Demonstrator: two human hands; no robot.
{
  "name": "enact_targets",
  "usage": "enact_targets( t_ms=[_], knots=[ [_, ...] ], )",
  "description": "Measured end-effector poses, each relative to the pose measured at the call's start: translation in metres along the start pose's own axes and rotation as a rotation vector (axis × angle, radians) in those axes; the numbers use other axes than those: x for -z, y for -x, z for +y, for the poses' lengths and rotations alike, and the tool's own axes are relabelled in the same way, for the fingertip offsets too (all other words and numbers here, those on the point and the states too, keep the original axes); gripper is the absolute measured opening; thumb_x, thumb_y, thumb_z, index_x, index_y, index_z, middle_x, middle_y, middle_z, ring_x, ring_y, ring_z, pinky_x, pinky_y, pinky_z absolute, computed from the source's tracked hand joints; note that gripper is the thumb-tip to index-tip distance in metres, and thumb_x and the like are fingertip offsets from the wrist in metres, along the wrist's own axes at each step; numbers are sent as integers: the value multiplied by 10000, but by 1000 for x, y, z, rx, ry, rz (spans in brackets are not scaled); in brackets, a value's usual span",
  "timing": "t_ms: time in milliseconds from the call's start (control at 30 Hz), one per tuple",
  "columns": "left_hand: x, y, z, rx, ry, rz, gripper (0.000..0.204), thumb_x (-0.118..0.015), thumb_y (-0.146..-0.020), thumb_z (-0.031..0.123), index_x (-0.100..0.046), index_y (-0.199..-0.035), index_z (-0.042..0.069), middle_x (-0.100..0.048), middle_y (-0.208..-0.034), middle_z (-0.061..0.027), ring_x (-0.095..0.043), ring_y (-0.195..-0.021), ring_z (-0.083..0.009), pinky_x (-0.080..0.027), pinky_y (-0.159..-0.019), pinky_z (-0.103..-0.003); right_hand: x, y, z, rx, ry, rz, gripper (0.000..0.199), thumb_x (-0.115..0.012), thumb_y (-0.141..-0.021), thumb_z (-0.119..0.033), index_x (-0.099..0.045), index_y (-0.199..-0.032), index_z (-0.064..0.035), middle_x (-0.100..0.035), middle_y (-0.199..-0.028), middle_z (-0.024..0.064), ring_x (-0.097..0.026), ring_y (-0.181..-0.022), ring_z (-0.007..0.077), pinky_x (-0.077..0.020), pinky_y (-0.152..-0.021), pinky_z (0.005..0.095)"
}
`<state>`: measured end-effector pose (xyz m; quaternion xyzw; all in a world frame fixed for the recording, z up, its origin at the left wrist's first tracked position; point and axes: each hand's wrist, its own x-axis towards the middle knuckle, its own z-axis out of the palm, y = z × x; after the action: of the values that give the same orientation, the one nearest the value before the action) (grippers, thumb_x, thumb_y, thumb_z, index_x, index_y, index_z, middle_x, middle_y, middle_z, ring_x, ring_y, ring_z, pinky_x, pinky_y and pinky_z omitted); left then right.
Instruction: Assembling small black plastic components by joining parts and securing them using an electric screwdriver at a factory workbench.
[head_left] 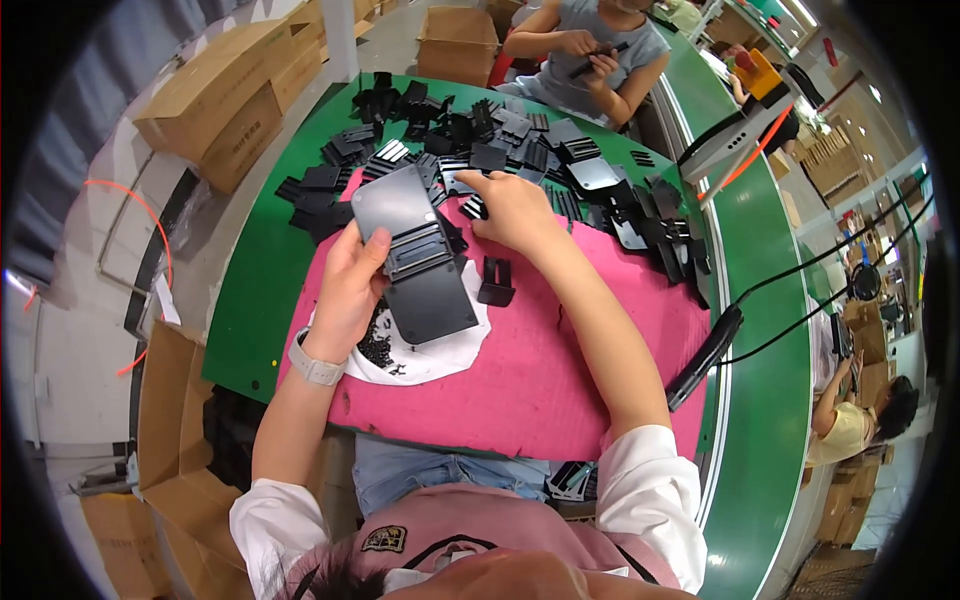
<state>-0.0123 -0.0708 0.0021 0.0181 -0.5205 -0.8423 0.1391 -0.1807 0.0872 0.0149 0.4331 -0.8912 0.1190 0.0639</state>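
Observation:
My left hand point(345, 287) grips a long black plastic panel point(432, 310), thumb on top. Ribbed slots cross the panel's middle, between two flat plates. My right hand point(513, 212) is at the near edge of a heap of black plastic parts point(490, 157), its fingers curled round a small black ribbed part point(474, 207), partly hidden. Just below that hand a small black bracket point(496, 281) lies on a pink mat point(560, 350). Under the held panel is a white sheet point(440, 366) with many tiny black pieces point(377, 345) on it.
The mat covers part of a green table point(250, 290). A black handheld tool with a cord point(706, 357) rests at the mat's right edge. Beyond the heap sits a co-worker point(590, 60) handling a dark part. Cardboard boxes point(170, 420) stand at the left, beside a green conveyor point(765, 420) at right.

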Motion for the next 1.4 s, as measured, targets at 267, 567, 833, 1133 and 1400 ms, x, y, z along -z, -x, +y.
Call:
enact_targets(
  t_ms=[267, 567, 833, 1133, 1400],
  knots=[
    [-5, 14, 3, 149, 69, -73, 444, -525, -942, 355, -451, -1235, 30, -587, -1079, -50, -597, -946, -116, -514, -765, -259, 33, 56, -46, 25, -1085, 358, 371, -771, -626, -71, -619, -965, -62, -634, -922, 79, -615, -909, 211, -492, -773, 297],
    [-12, 18, -9, 162, 8, -169, 508, -525, -934, 398, -419, -1276, 38, -559, -1078, -39, -579, -943, -97, -513, -760, -252, 22, 90, -58, 289, -692, 382, 316, -821, -602, -127, -594, -808, -53, -654, -1023, 94, -565, -1036, 298, -465, -839, 386],
    [-13, 19, -9, 228, 58, -238, 529, -517, -925, 430, -430, -1264, 33, -565, -1082, -46, -582, -946, -103, -516, -773, -256, 13, 100, -58, 201, -852, 437, 289, -810, -575, -72, -608, -778, -35, -659, -1014, 114, -551, -951, 254, -428, -849, 371],
    [-10, 19, -13, 234, 104, -169, 470, -538, -927, 380, -446, -1234, 36, -566, -1051, -31, -589, -916, -93, -526, -747, -243, 16, 97, -63, 335, -629, 452, 199, -777, -601, -19, -631, -735, -43, -661, -937, 73, -589, -866, 257, -489, -741, 351],
    [-13, 21, -6, 199, 12, -327, 416, -626, -893, 171, -440, -1224, 2, -550, -1079, -35, -544, -982, -96, -472, -838, -258, 32, 98, -65, 383, -551, 328, 240, -784, -604, -93, -607, -760, -48, -629, -972, 102, -586, -873, 301, -495, -721, 373]
  ],
)
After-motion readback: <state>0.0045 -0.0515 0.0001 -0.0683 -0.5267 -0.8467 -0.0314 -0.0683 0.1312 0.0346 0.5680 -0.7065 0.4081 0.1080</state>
